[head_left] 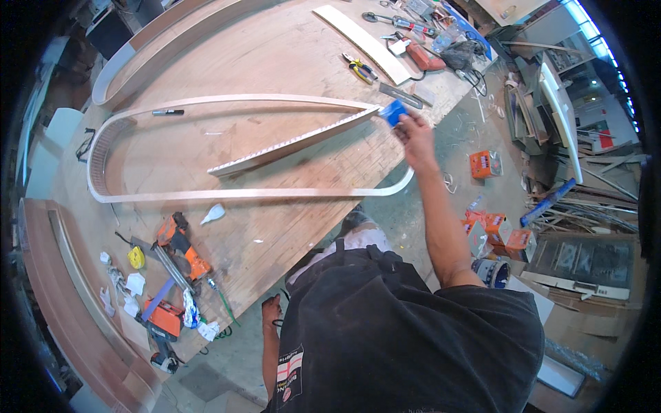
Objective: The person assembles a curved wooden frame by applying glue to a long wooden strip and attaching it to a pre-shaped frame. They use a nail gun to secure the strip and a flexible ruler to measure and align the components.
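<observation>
My right hand (416,138) is closed on a flat blue spreader-like piece (394,112). The piece is at the right end of a slanting wooden strip (296,143) with a notched white upper edge. Around that strip runs a long bent wooden frame (234,195), standing on edge on the workbench, rounded at its left end and curved at its right. Low beside my body hangs my left hand (271,311), away from the bench top; its fingers are too small and unclear to read. A dark band or cord shows near its wrist.
On the wooden workbench (275,241) are an orange nail gun (182,244), a white bottle (213,213), a black marker (168,112), yellow-black pliers (359,69), a white board (361,43) and a red power tool (425,57). Orange boxes (486,164) stand on the floor at right.
</observation>
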Available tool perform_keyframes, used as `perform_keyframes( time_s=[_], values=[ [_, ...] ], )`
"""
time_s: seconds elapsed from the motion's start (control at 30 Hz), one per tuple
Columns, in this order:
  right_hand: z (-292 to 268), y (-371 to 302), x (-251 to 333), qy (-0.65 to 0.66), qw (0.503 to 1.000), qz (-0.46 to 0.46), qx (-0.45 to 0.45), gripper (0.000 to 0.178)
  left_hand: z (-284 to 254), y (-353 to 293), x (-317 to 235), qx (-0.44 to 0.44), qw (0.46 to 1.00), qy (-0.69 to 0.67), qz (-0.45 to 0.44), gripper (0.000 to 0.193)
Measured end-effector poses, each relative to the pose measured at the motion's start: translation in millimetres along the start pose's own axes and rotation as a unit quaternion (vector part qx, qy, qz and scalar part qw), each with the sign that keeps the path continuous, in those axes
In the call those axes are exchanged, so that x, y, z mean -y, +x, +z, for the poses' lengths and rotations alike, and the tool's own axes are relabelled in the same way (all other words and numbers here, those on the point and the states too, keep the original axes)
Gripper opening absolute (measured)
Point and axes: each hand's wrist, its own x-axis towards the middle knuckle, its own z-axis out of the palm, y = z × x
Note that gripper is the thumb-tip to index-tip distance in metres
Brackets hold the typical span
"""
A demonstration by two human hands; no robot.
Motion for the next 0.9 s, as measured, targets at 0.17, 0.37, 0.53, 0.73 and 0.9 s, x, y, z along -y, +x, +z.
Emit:
perform_keyframes(
  time_s=[0.17,0.37,0.53,0.73,0.9],
  values=[
    [-156,155,17,-0.025,0.993,0.007,-0.112,0.029,62,-3,-74,-0.065,0.988,-0.056,-0.131,0.019],
    [-227,268,21,-0.124,0.989,0.061,-0.045,0.038,157,-38,-117,-0.094,0.969,-0.125,-0.190,0.013],
    [-224,270,19,-0.314,0.934,-0.134,-0.103,0.035,202,-69,-169,-0.152,0.971,-0.075,-0.170,0.019],
    [-179,146,-34,-0.297,0.951,-0.059,0.055,0.026,201,-74,-216,-0.213,0.966,-0.021,-0.146,0.019],
    [-96,56,-39,-0.289,0.935,-0.022,0.203,0.032,152,-42,-281,-0.294,0.951,-0.090,-0.041,0.016]
  ],
)
